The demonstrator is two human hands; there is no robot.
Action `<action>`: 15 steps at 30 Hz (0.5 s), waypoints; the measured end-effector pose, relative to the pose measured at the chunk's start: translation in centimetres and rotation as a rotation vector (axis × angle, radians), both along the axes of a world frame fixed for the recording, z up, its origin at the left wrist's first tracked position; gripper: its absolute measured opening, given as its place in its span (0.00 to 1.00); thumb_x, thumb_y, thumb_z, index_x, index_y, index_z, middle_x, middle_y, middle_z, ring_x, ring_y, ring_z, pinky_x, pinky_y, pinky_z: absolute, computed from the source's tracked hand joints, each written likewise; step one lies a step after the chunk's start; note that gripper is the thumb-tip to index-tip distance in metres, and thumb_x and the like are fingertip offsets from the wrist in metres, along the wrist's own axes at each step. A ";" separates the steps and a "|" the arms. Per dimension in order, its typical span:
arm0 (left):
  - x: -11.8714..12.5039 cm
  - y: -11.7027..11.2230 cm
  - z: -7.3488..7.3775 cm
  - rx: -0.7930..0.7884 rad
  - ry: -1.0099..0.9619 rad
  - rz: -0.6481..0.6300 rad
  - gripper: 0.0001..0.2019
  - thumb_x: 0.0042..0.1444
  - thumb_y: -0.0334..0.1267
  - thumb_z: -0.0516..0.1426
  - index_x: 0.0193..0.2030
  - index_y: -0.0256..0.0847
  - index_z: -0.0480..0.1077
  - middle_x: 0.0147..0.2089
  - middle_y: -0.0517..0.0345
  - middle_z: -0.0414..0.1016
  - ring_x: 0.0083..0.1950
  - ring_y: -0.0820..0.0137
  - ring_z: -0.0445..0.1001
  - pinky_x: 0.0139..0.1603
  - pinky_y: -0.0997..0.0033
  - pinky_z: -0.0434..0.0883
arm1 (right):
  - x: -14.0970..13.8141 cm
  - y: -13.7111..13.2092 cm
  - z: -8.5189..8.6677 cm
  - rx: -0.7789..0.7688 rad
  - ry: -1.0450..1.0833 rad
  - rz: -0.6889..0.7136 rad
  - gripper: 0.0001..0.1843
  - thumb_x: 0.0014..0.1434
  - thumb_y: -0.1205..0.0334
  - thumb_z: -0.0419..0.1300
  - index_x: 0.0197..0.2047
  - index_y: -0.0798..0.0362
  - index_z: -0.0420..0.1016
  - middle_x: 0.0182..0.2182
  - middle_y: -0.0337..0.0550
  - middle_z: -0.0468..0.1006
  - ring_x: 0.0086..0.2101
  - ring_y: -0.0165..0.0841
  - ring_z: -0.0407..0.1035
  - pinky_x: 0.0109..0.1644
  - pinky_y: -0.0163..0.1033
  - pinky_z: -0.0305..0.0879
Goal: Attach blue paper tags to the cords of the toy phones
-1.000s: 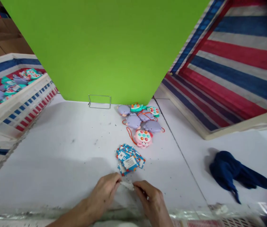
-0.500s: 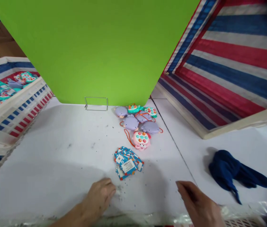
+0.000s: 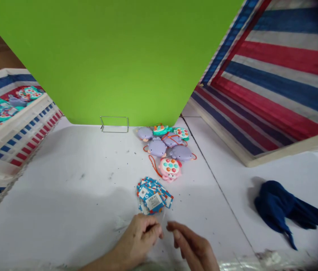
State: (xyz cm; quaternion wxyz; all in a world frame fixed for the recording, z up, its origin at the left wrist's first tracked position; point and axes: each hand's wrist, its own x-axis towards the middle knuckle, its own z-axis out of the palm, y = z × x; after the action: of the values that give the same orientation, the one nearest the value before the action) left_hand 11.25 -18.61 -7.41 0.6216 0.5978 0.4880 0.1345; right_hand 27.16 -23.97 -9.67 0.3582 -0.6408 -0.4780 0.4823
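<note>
My left hand (image 3: pixel 143 239) is closed in a pinch just below a pile of blue and white cards with barcode labels (image 3: pixel 153 201). Thin pale strands (image 3: pixel 121 223) stick out beside its knuckles, and a faint clear strand rises near its fingertips. Close by on the right, my right hand (image 3: pixel 188 242) has its thumb and fingers drawn together; whatever they hold is too small to make out. Beyond the cards lie several toys: a pink one with coloured buttons (image 3: pixel 170 168), lilac ones (image 3: pixel 156 146) and green ones (image 3: pixel 181 133), with orange cords.
A green panel (image 3: pixel 114 64) rises at the back, with a wire frame (image 3: pixel 114 124) at its foot. On the left a white basket (image 3: pixel 29 124) holds more toys. A striped-lined crate (image 3: pixel 249 160) stands right, and dark blue cloth (image 3: pixel 277 205) lies before it.
My right hand has moved left, and my left hand right and slightly up, so they are now close together below the cards. The view has shifted slightly; the toys and cards stay put.
</note>
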 end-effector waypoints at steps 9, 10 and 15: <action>1.0 0.0 -0.3 0.072 -0.018 -0.085 0.14 0.55 0.34 0.48 0.24 0.33 0.70 0.18 0.65 0.56 0.21 0.78 0.55 0.21 0.79 0.52 | -1.7 2.2 -0.6 -0.055 0.494 -0.188 0.14 0.50 0.52 0.60 0.26 0.57 0.74 0.14 0.34 0.68 0.13 0.22 0.55 0.18 0.29 0.51; 1.0 0.4 -0.4 0.114 0.026 -0.094 0.14 0.55 0.34 0.48 0.24 0.33 0.70 0.18 0.65 0.57 0.21 0.77 0.56 0.21 0.78 0.53 | -1.4 1.9 -0.8 -0.045 0.487 -0.225 0.14 0.50 0.53 0.60 0.28 0.56 0.74 0.16 0.34 0.69 0.13 0.21 0.55 0.17 0.29 0.50; 0.9 2.9 -1.3 0.546 0.316 -0.112 0.09 0.51 0.30 0.53 0.40 0.37 0.69 0.41 0.53 0.68 0.44 0.65 0.65 0.46 0.68 0.63 | 1.1 0.7 -0.7 0.022 0.337 -0.410 0.15 0.48 0.53 0.62 0.35 0.55 0.76 0.16 0.33 0.67 0.17 0.24 0.59 0.23 0.31 0.58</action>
State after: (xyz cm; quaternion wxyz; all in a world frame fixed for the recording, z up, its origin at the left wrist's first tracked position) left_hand 12.14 -15.68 -8.76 0.3610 0.7821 0.4907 0.1314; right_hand 28.25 -23.23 -10.38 0.5298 -0.6309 -0.2769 0.4946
